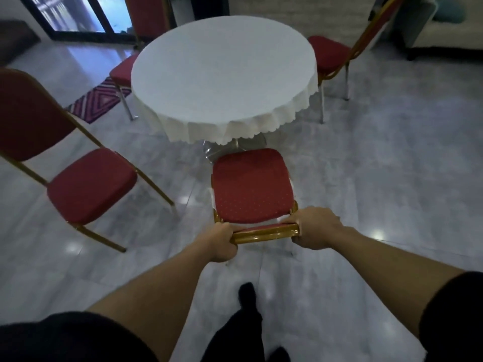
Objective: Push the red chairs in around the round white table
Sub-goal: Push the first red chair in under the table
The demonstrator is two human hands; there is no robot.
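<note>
The round white table (224,74), draped in a scalloped cloth, stands in the middle of the view. Right in front of me is a red chair (252,184) with a gold frame, its seat front just short of the cloth's hem. My left hand (222,241) grips the left end of its backrest top, and my right hand (315,227) grips the right end. A second red chair (88,184) stands apart at the left, angled toward the table. A third (122,70) sits partly under the table's far left edge. A fourth (328,52) stands at the far right.
A patterned purple rug (99,100) lies on the glossy grey tiled floor left of the table. Glass doors (78,14) are at the back left, a pale sofa (444,27) at the back right. My dark-trousered legs and foot (247,299) are below the chair.
</note>
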